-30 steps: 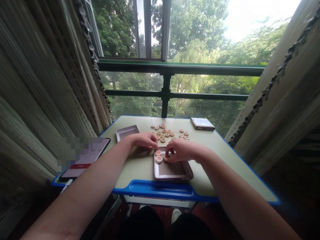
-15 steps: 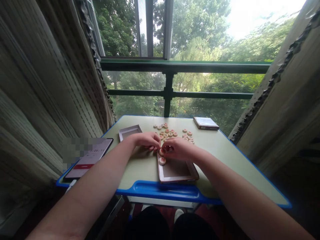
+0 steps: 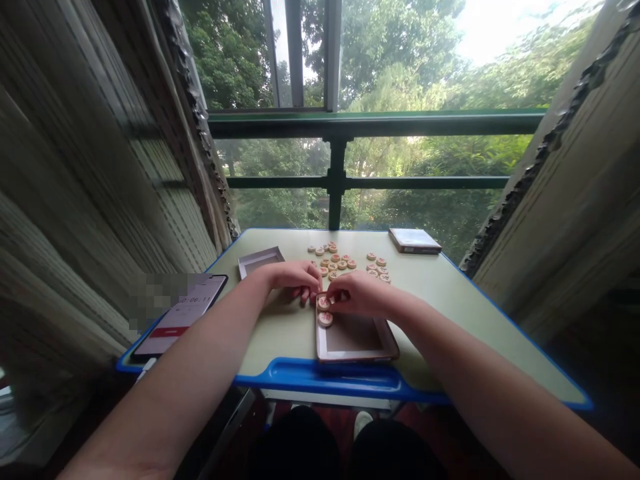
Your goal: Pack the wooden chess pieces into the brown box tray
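Observation:
My right hand is over the far side of an open shallow box, its fingers closed at the edge of a round wooden Chinese chess piece in the far left corner. A second Chinese chess piece with a red character lies just nearer to me along the left wall. My left hand is beside that far left corner. Its fingers are bent and closed, with the tips near the rim; anything between them is hidden.
Behind my hands, several loose chess pieces lie on the table. A shallow box lid is at the left, near a phone with a cable. A flat closed box lies at the back right. The table's front has a blue tray edge.
The far chess piece now shows more fully in the box corner, with my right fingers at its right side. Both hands stay nearly in place. The view has shifted slightly.

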The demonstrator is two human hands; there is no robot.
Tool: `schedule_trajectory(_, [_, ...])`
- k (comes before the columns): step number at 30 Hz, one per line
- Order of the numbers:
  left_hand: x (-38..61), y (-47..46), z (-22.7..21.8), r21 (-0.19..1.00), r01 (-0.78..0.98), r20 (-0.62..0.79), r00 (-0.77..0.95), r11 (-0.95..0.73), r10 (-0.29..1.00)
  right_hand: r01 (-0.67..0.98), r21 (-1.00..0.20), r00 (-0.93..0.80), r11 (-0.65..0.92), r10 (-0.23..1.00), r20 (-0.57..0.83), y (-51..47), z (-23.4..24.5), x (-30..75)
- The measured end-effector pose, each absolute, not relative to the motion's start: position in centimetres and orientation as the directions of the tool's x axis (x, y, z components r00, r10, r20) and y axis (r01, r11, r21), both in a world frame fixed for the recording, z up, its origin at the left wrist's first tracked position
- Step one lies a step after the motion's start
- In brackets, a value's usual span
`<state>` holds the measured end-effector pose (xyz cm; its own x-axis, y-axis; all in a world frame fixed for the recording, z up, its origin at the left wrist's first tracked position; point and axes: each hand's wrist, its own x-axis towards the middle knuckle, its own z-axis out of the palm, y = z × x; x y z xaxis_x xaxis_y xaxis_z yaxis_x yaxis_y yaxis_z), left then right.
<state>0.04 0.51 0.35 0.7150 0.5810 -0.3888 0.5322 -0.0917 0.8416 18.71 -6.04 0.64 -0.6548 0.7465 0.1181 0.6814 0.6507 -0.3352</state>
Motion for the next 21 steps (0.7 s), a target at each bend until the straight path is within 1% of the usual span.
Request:
schedule_trajectory(3, [0.16,0.42,0.43,0.839,0.538,-0.397,0.711,-0.085,0.58,0.691,-0.329,-0.641,0.644,0.756,0.133,-6.06,0.51,18.75])
schedule_trajectory(8, [0.17,0.33,0.54,0.839,0.536,-0.389,0.717,-0.1,0.578,0.622,-0.4,-0.668,0.673,0.723,0.178,-6.02,0.45,18.91])
schedule_trajectory(11, [0.02,0.46,0.49,0.835,0.54,-0.395,0.725,-0.109,0.565,0.595,-0.386,-0.697,0.705,0.691,0.189,-5.98,0.55,18.89])
schedule_trajectory(16, [0.05,0.6,0.3,0.833,0.543,-0.398,0.719,-0.104,0.569,0.637,-0.364,-0.668,0.679,0.722,0.178,-6.02,0.45,18.82])
schedule_trajectory(21, [0.25,0.52,0.25,0.836,0.538,-0.396,0.725,-0.104,0.564,0.622,-0.385,-0.666,0.682,0.719,0.199,-6.04,0.17,18.87])
